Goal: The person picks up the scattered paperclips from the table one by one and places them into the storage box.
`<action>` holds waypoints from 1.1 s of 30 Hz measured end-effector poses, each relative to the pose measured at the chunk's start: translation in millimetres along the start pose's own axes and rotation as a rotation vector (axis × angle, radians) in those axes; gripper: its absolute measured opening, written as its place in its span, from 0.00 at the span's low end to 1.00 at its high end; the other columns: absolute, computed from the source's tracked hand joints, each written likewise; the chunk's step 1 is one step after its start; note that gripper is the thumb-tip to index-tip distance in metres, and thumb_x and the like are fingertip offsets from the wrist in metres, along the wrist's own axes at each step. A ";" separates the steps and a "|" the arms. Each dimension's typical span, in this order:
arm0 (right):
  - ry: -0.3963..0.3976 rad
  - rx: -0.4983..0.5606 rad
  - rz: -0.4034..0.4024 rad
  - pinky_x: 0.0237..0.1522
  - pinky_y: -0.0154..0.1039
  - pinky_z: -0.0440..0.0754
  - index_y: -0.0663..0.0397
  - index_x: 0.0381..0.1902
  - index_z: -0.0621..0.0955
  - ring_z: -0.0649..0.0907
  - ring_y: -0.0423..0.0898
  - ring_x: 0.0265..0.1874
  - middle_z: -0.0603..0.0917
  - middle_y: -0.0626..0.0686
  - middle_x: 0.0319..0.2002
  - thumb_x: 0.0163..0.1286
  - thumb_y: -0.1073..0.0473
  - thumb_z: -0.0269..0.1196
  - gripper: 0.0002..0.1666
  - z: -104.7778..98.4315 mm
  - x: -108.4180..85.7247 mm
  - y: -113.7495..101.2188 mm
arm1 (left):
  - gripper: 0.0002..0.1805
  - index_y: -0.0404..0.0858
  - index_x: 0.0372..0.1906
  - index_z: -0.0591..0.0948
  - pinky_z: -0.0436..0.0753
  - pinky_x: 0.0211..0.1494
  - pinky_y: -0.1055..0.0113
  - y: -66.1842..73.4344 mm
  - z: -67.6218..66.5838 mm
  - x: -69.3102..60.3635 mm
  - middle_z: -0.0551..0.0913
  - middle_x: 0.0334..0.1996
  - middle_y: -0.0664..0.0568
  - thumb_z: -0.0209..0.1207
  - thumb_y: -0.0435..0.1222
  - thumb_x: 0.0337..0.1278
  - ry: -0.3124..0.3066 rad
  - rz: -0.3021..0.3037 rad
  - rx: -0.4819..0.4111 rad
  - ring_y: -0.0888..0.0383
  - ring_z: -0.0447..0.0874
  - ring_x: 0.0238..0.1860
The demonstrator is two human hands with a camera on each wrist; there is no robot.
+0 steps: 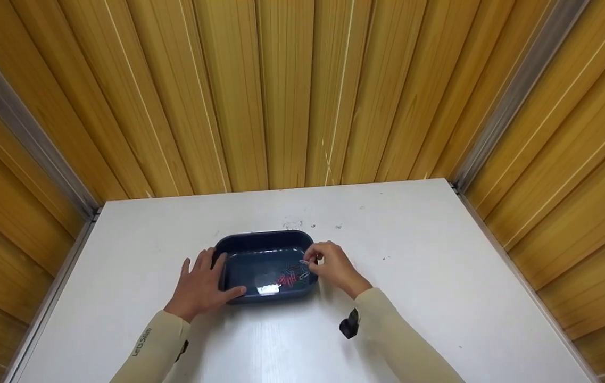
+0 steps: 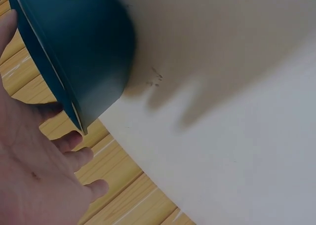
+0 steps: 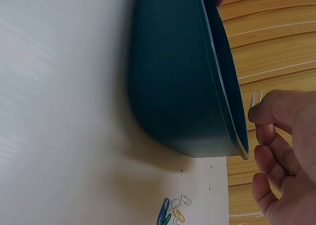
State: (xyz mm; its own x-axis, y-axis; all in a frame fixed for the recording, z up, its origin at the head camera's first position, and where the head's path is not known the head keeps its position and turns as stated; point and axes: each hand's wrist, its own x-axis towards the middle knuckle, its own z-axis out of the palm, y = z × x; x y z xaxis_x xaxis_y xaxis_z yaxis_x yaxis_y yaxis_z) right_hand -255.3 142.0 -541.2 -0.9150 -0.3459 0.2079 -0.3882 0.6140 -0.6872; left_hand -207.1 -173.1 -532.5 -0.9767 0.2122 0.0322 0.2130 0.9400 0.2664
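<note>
A dark blue basin [image 1: 259, 266] holds several paper clips [image 1: 287, 280], red, pink and others, toward its right end. The left hand [image 1: 199, 284] rests at the basin's left side, fingers spread and thumb on the near rim; the left wrist view shows its fingertips at the rim of the basin [image 2: 79, 52]. Above the right rim, the right hand [image 1: 334, 266] pinches a whitish paper clip [image 3: 256, 97] between thumb and index finger, its other fingers curled.
In the right wrist view, several loose paper clips [image 3: 175, 204], blue, green, yellow and whitish, lie on the white table [image 3: 59, 111] beside the basin. Small dark marks [image 1: 338, 226] dot the table behind the basin. Wood-patterned panels [image 1: 281, 96] surround the table.
</note>
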 end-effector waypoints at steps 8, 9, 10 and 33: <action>-0.015 0.007 0.011 0.41 0.35 0.73 0.53 0.30 0.83 0.77 0.45 0.35 0.82 0.48 0.27 0.57 0.70 0.63 0.07 2.2 0.6 -0.7 | 0.60 0.33 0.72 0.62 0.63 0.64 0.36 -6.7 1.9 -4.1 0.62 0.69 0.33 0.58 0.72 0.42 0.025 -0.045 0.024 0.39 0.63 0.68; -0.019 0.011 0.015 0.41 0.35 0.73 0.54 0.31 0.83 0.77 0.45 0.35 0.81 0.48 0.27 0.57 0.69 0.63 0.06 2.3 0.7 -1.2 | 0.60 0.33 0.72 0.62 0.63 0.64 0.36 -7.5 2.1 -4.5 0.62 0.69 0.34 0.58 0.72 0.42 0.023 -0.047 0.020 0.39 0.63 0.69; -0.023 0.015 0.017 0.41 0.35 0.73 0.54 0.31 0.83 0.77 0.44 0.34 0.81 0.47 0.27 0.57 0.70 0.64 0.07 2.2 0.7 -1.9 | 0.60 0.33 0.72 0.62 0.62 0.65 0.35 -8.1 2.4 -4.9 0.62 0.69 0.34 0.58 0.72 0.41 0.019 -0.048 0.017 0.39 0.62 0.69; -0.013 0.061 0.028 0.45 0.48 0.80 0.56 0.38 0.83 0.79 0.44 0.37 0.83 0.50 0.34 0.62 0.67 0.64 0.06 4.3 3.4 -5.9 | 0.64 0.33 0.74 0.56 0.53 0.70 0.31 -12.7 -3.8 -5.9 0.56 0.73 0.33 0.59 0.72 0.39 -0.083 -0.078 -0.042 0.37 0.55 0.72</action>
State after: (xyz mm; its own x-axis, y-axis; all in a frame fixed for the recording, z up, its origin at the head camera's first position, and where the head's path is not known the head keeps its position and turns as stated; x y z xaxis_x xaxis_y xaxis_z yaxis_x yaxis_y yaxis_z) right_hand -255.7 134.1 -539.5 -0.9238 -0.3383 0.1793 -0.3546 0.5791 -0.7341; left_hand -204.1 -187.3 -532.4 -0.9843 0.1622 -0.0698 0.1337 0.9429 0.3050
